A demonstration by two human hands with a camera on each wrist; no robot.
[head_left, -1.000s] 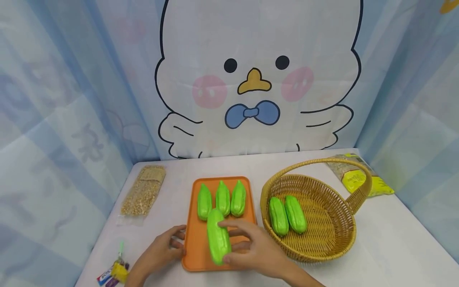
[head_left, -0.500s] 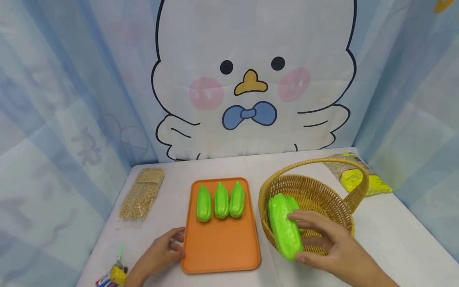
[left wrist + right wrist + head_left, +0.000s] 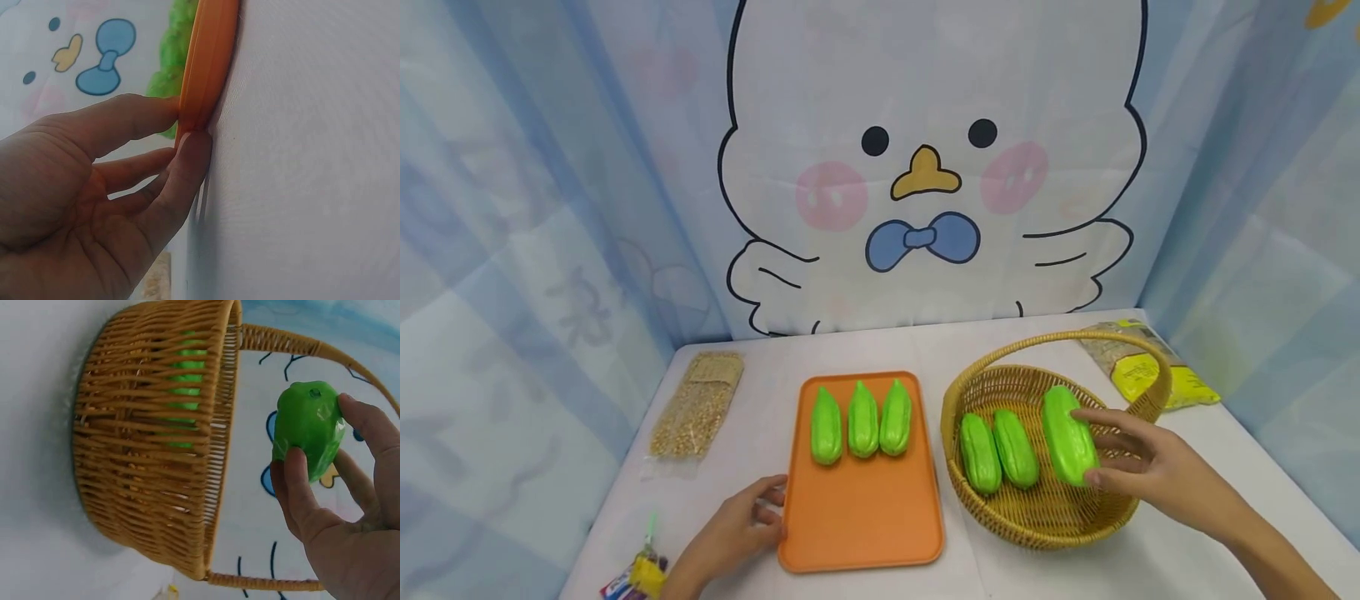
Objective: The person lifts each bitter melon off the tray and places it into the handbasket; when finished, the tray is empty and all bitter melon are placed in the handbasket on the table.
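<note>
In the head view, my right hand point(image 3: 1161, 467) holds a long, ridged, cucumber-like green vegetable point(image 3: 1070, 435) over the right side of the wicker basket point(image 3: 1022, 533). The right wrist view shows thumb and fingertips pinching this shiny vegetable point(image 3: 306, 425), apart from the basket's rim. Two matching green vegetables point(image 3: 981, 454) lie side by side in the basket's left half. Three more point(image 3: 863, 419) lie in a row at the back of the orange tray point(image 3: 861, 525). My left hand point(image 3: 741, 525) rests its fingertips against the tray's left edge; the left wrist view shows them touching its side point(image 3: 209, 62).
The basket's tall arched handle point(image 3: 1067, 337) spans its opening. A bag of yellow kernels point(image 3: 696, 404) lies at the back left, and a yellow-labelled bag point(image 3: 1157, 367) behind the basket. Small colourful packets point(image 3: 643, 575) sit by the left forearm. A printed curtain point(image 3: 925, 292) stands behind the table.
My right hand has carried the green vegetable rightward from above the tray, across the basket's left half, to its right side. The left hand has stayed at the tray's edge.
</note>
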